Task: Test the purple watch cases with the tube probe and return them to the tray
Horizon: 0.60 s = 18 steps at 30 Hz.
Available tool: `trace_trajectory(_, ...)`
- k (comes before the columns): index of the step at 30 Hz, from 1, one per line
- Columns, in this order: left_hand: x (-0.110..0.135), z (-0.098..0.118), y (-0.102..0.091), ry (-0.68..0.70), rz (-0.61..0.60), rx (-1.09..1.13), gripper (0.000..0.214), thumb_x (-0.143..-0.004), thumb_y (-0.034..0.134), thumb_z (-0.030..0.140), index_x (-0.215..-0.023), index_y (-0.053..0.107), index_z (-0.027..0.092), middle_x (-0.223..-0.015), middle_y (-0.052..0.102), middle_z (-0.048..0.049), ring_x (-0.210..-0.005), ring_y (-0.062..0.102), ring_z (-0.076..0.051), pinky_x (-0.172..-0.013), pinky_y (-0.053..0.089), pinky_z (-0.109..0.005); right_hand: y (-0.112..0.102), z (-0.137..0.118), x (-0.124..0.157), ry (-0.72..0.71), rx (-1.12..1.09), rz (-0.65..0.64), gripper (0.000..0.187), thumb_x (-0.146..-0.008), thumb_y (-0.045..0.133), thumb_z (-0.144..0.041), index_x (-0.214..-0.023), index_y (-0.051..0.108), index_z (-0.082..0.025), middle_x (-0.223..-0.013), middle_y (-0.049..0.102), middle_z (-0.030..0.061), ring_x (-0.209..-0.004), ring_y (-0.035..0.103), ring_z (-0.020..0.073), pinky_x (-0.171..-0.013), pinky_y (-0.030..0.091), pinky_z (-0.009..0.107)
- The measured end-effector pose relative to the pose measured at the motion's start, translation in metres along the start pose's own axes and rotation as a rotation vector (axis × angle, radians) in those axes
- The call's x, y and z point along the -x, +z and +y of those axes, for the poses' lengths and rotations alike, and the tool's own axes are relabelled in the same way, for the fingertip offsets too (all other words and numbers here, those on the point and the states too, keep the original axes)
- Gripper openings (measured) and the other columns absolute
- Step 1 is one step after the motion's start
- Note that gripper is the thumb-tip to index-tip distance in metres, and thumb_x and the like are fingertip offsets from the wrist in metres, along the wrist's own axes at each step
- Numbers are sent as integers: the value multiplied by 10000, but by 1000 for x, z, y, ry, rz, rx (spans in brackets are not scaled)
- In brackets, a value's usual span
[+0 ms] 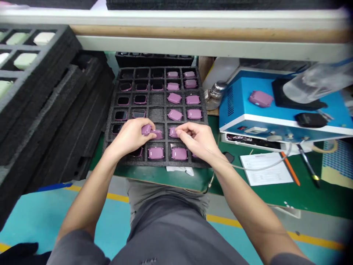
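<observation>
A black foam tray (156,99) with square compartments lies in front of me, filled with purple watch cases (179,154) and dark-screened watch faces (140,99). My left hand (134,133) pinches a small purple watch case (146,129) over the tray's middle column. Another purple case (157,134) lies at its fingertips, partly overlapped. My right hand (197,138) is closed, thumb and forefinger at the edge of a purple case (173,132) sitting in its compartment. A thin clear tube (259,169) runs to this hand and along it; what its end joins is hidden.
A blue machine (237,99) stands at right, bearing a purple case (260,99) and a clear bottle (311,82). Paper (266,168), an orange pen (290,169) and a glass jar (215,95) are nearby. Stacked foam trays (55,95) rise at left; a shelf beam (193,47) crosses the back.
</observation>
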<state>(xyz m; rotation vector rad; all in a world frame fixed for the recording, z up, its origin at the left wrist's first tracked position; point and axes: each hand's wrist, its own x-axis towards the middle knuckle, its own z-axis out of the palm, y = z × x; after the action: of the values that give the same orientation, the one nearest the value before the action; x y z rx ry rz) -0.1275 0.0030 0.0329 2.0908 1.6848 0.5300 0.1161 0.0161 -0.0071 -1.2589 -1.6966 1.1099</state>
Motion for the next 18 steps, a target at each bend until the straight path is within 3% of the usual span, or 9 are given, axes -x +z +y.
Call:
trace_trajectory(4, 5, 2, -3, 47, 39, -10, 128, -793, 841, 274, -892, 787, 213, -940, 754, -53, -862, 686, -228, -790, 487, -318, 8, 0, 1, -35, -33, -4, 170, -848, 687, -304, -895, 820, -210, -823, 818, 25, -706, 701, 162, -685, 534, 280)
trace_trajectory(7, 8, 3, 0, 1, 69, 54, 124, -795, 837, 281, -897, 798, 222, -910, 783, -48, -859, 709, -232, -812, 515, -330, 11, 1, 3, -70, -46, 9, 165, -867, 682, -313, -886, 814, -215, -807, 810, 21, -687, 694, 159, -673, 537, 283)
trace_trajectory(10, 10, 10, 8, -105, 182, 333, 214, -786, 850, 329, -963, 826, 210, -930, 811, -61, -834, 726, -225, -741, 544, -310, 14, 1, 5, -95, -61, 35, 173, -882, 682, -329, -902, 818, -224, -823, 809, 25, -677, 683, 156, -640, 523, 280)
trace_trajectory(14, 10, 28, 25, -238, 251, 790, 341, -769, 875, 441, -994, 834, 189, -890, 802, -64, -595, 619, -142, -466, 454, -236, 16, -2, 5, -95, -122, 28, 205, -882, 684, -362, -915, 835, -227, -780, 794, 23, -618, 643, 146, -554, 477, 267)
trace_trajectory(18, 9, 39, 36, -267, 270, 880, 331, -744, 905, 432, -958, 836, 190, -834, 787, -45, -502, 512, -88, -433, 436, -214, 16, -6, 6, -69, -217, 19, 228, -871, 668, -367, -880, 845, -224, -732, 785, 16, -578, 620, 135, -521, 465, 255)
